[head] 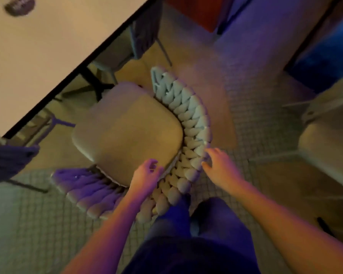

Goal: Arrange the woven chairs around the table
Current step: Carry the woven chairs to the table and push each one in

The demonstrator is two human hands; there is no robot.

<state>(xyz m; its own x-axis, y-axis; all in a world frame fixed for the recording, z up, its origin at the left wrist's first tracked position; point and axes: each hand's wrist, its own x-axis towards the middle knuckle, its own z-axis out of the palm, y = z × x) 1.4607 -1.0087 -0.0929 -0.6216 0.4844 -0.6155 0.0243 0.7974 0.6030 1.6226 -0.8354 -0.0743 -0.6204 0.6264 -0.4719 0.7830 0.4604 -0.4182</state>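
**Woven chair at the table's long edge, both hands at its backrest**

The woven chair [188, 119] stands on the tiled floor [255, 119], directly in front of the person's legs [212, 230]. Its curved, braided backrest faces the person, and its padded seat cushion [127, 133] points toward the dark-rimmed edge of the table [53, 40].

The left hand [145, 175] lies over the inner side of the backrest where it meets the cushion, fingers curled loosely; whether they actually clamp the weave cannot be told. The right hand [220, 165] is at the outer side of the backrest, fingers spread wide, fingertips touching or just beside the braid, holding nothing.

Farther off, 1 more chair [145, 30] sits tucked under the table. Another seat [329, 139] stands well apart at the right.
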